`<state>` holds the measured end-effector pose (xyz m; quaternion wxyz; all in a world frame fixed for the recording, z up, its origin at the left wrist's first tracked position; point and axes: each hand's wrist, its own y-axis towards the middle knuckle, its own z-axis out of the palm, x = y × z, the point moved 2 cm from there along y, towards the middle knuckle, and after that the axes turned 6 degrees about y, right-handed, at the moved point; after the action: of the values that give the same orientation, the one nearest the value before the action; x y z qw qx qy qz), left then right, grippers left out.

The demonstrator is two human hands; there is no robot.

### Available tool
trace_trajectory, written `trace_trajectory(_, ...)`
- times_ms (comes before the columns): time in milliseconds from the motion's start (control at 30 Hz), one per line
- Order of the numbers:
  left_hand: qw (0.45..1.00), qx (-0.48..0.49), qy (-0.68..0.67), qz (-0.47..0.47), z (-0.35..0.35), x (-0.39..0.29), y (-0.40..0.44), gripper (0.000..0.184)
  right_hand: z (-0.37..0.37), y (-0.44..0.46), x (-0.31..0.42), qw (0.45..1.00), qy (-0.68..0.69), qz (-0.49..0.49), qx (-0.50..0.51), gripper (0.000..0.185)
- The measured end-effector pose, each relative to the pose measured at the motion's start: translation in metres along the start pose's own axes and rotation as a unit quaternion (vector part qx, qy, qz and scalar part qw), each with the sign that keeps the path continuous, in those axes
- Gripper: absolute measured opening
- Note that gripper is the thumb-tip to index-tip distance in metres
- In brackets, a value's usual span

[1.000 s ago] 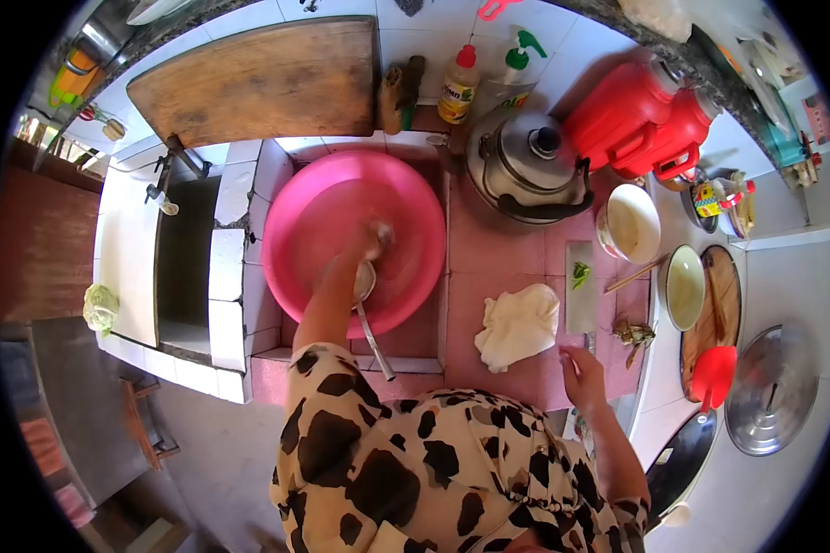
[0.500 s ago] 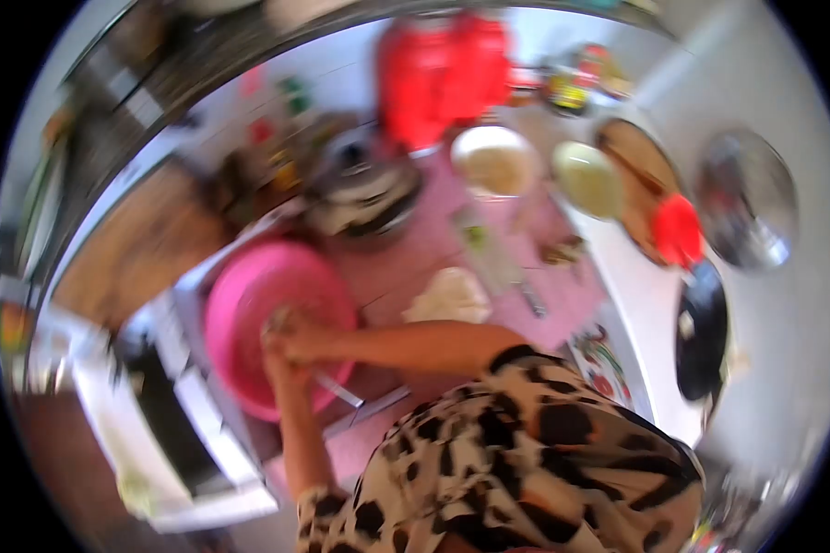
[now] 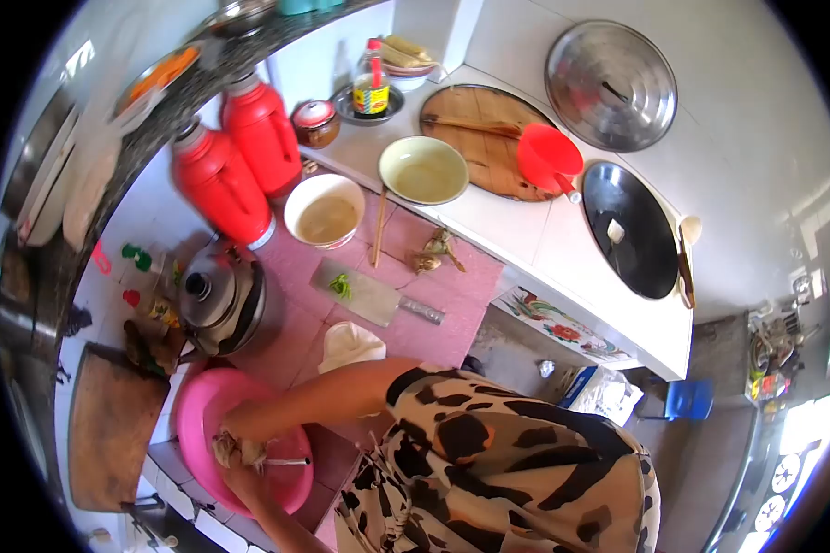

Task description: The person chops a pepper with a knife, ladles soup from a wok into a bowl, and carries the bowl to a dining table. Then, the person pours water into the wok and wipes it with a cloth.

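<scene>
Over the pink basin at the lower left, my two hands are close together. My right hand is closed on what looks like a wet, crumpled tan cloth. Below it, my left hand is closed on the same bundle, its fingers partly hidden. Beside the hands a thin silvery bar crosses the basin; its other end is hidden. A white cloth lies on the pink tiled counter, near my right forearm.
A cleaver with green bits on its blade lies near chopsticks and a white bowl. A lidded pot and red thermoses stand behind. On the white ledge are a green bowl, red dipper and wok.
My view has turned to the right, so the basin and hands now appear lower and farther left. Both hands stay together over the basin, holding the bundle. The picture is sharper.
</scene>
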<state>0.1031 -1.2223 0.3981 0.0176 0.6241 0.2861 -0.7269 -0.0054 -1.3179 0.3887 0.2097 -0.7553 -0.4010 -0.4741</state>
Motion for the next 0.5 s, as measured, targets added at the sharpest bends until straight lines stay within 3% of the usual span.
trace_trajectory(67,0.996,0.068,-0.048,0.011,0.010,0.002,-0.011,0.043,-0.026,-0.041,-0.018,0.998,0.029,-0.052,-0.037,0.018)
trace_trajectory(133,0.955,0.150,0.162,0.197,0.047,0.013,-0.018,0.043,-0.059,-0.110,-0.047,0.981,0.037,-0.137,-0.132,0.018)
trace_trajectory(200,0.935,0.198,0.182,0.232,0.092,0.020,-0.028,0.041,-0.109,-0.193,-0.022,0.995,-0.063,0.042,-0.062,0.029)
trace_trajectory(300,0.953,0.261,0.076,0.132,0.218,0.011,-0.085,0.035,-0.138,-0.303,-0.005,0.948,0.038,-0.022,-0.314,0.057)
trace_trajectory(400,0.917,0.366,0.121,0.106,0.334,0.014,-0.134,0.031,-0.172,-0.389,0.022,0.879,-0.209,0.055,-0.426,0.077)
trace_trajectory(467,0.865,0.479,0.077,0.133,0.412,0.018,-0.188,0.031,-0.203,-0.452,0.016,0.858,-0.065,0.072,-0.504,0.065)
trace_trajectory(500,0.828,0.540,0.060,0.142,0.449,0.033,-0.205,0.036,-0.217,-0.489,0.001,0.804,-0.134,0.059,-0.577,0.060)
